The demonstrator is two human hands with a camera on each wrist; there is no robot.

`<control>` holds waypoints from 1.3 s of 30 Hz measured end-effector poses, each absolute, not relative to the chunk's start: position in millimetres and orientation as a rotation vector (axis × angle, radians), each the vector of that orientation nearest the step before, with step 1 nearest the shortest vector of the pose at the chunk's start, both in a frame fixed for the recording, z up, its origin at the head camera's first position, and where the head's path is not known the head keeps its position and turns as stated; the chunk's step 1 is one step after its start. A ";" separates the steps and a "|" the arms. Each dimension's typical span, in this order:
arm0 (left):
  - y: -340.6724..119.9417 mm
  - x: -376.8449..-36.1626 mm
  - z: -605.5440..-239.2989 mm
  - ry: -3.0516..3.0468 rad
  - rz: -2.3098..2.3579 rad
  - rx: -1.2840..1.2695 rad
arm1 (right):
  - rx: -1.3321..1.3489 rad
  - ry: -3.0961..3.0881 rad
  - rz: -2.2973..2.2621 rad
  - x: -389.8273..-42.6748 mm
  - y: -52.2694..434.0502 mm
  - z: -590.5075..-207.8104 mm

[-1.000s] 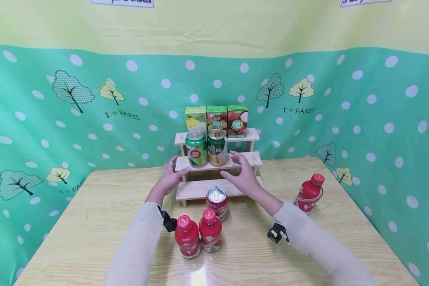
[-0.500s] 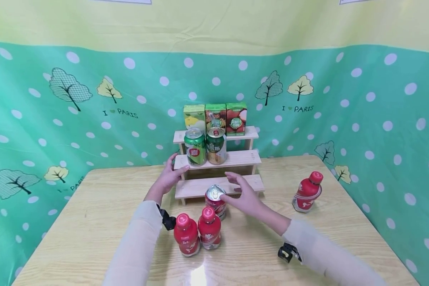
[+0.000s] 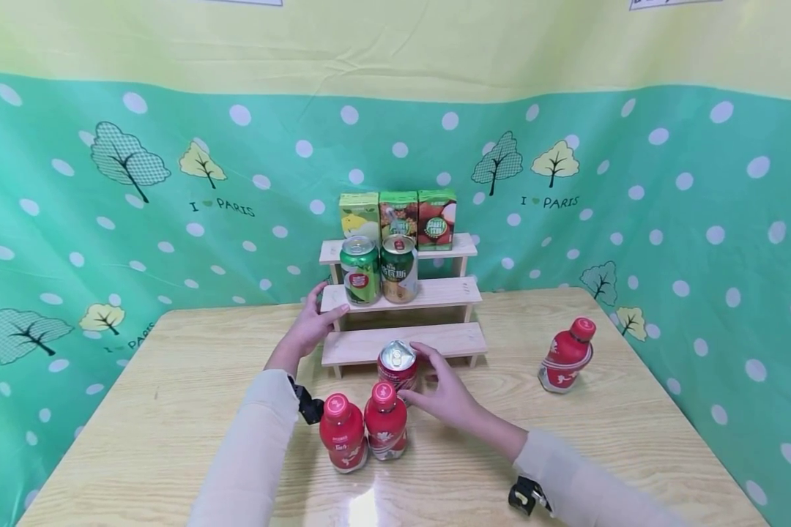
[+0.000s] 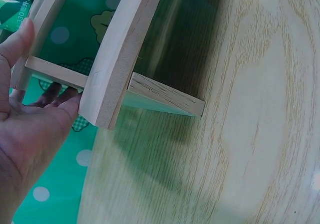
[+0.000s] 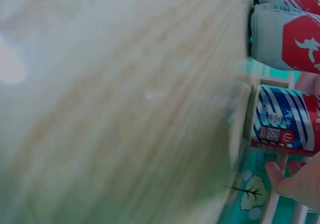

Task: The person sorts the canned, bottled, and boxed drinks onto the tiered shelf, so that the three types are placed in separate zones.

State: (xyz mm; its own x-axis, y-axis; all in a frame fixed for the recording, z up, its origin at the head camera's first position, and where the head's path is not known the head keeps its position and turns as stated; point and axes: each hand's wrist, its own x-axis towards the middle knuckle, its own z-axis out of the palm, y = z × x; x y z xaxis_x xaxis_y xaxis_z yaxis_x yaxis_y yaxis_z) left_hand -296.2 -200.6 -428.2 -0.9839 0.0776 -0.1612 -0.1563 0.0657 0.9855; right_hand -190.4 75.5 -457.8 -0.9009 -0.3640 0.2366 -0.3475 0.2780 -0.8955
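Red can (image 3: 398, 369) is standing upright on the wooden surface (image 3: 171, 410), just in front of the bottom step of the wooden rack (image 3: 402, 344). Right hand (image 3: 443, 395) is reaching in from the right w/ fingers (image 3: 428, 356) loosely spread beside and behind the can; whether they are actually touching it, cannot tell from the head view. Right wrist view is showing the same can (image 5: 285, 119), blue-and-white striped on that side, w/ fingertips (image 5: 295, 181) just beside it, not wrapped round it.

Left hand (image 3: 310, 326) is resting against the left end of the rack at middle-step level, palm open, fingers straight; left wrist view is showing the flat palm (image 4: 30, 134) pressing on the end of a rack board (image 4: 115, 59), thumb up along the frame.

Two red bottles (image 3: 364, 432) are standing side by side, touching, directly in front of the can, nearer the person. Third red bottle (image 3: 567, 356) is standing alone, well apart to the right.

On the rack: green can (image 3: 359, 271) and gold-green can (image 3: 398, 268) are sitting together on the left part of the middle step. Three juice cartons (image 3: 398, 216) are lined up in a row on the top step. Bottom step is carrying nothing visible.

Backdrop: green dotted cloth (image 3: 666, 219) w/ tree prints is hanging behind the surface.
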 end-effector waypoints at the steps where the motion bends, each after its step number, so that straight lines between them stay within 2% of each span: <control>1: -200.7 -296.4 -428.7 2.166 2.034 -0.082 | -0.686 2.495 -1.755 -190.2 74.7 -459.9; 27: -202.2 -294.9 -428.0 2.176 2.011 -0.095 | -0.501 2.475 -1.900 -189.6 48.9 -471.9; 39: -202.4 -294.0 -428.3 2.191 1.996 -0.084 | -0.481 2.434 -1.912 -170.4 51.1 -436.3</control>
State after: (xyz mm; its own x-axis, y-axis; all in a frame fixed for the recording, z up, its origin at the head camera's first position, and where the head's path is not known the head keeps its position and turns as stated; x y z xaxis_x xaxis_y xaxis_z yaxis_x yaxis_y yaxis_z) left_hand -294.0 -202.4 -428.3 -0.9829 0.0766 -0.1675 -0.1597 0.0988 0.9822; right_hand -170.4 51.1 -436.3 -0.9529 -0.2441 0.1801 -0.2327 0.2076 -0.9501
